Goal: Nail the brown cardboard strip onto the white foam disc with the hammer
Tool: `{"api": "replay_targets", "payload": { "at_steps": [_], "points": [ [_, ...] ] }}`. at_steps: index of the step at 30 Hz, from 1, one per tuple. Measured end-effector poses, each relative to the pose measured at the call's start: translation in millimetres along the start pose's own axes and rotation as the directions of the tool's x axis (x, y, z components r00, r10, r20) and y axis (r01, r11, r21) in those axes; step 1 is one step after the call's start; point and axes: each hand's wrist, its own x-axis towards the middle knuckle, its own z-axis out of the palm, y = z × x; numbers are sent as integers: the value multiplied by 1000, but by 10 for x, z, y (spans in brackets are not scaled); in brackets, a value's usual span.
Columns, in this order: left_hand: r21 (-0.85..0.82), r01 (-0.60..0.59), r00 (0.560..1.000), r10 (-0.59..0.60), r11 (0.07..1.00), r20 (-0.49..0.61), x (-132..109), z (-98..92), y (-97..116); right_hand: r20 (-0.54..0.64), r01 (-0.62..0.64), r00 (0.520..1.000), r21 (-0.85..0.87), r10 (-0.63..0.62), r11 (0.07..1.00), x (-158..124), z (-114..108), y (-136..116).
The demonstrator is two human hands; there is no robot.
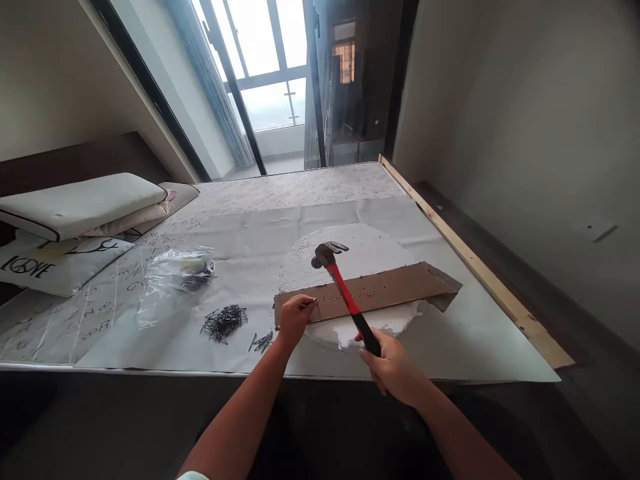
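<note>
My right hand is closed around the black grip of a red-handled claw hammer, whose head is raised above a brown board. The board lies on a round white foam slab and carries rows of small nails or holes. My left hand rests at the board's left end and pinches a thin nail upright against it. A heap of loose dark nails lies just left of that hand, with a few more close by.
A crumpled clear plastic bag lies left of the nails on a white sheet spread over a patterned mattress. Pillows are stacked at the far left. A wooden strip runs along the right edge, with a window behind.
</note>
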Motion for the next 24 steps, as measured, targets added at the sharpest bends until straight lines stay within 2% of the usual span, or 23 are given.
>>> {"api": "replay_targets", "payload": {
  "at_steps": [16,24],
  "points": [
    [56,-83,996,84,995,-1,26,-24,47,20,-4,1000,9,4,1000,-16,-7,-1],
    [122,-127,992,127,984,12,23,-7,-7,35,-29,999,9,28,1000,-30,-4,-12]
  ]
}}
